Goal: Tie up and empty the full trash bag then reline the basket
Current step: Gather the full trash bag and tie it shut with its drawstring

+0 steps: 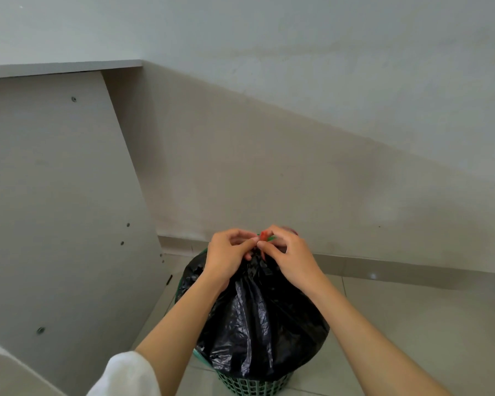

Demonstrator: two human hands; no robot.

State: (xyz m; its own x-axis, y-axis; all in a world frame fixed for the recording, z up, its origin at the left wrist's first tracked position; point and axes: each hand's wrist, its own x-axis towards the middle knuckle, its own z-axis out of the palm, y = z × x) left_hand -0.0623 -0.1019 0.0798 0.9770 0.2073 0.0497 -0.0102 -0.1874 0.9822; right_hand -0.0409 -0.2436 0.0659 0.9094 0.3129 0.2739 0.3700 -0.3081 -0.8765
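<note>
Trash bag (257, 324): black, top gathered to a neck, seated in our basket.
Basket (249, 385): green mesh, on the tiled floor (412, 324), beside the desk (55, 195) panel.
Left hand (226, 252): we pinch the gathered neck.
Right hand (292, 258): pinches the same neck, by a red-and-green strip (266, 237).

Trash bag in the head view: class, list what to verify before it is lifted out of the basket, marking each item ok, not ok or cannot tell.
1. Mouth of the trash bag gathered into a neck: ok.
2. left hand and right hand both pinch the neck: ok.
3. Knot finished: cannot tell, fingers hide it.
4. red and green strip secured: cannot tell.
5. Bag out of the basket: not ok, it sits inside.
</note>
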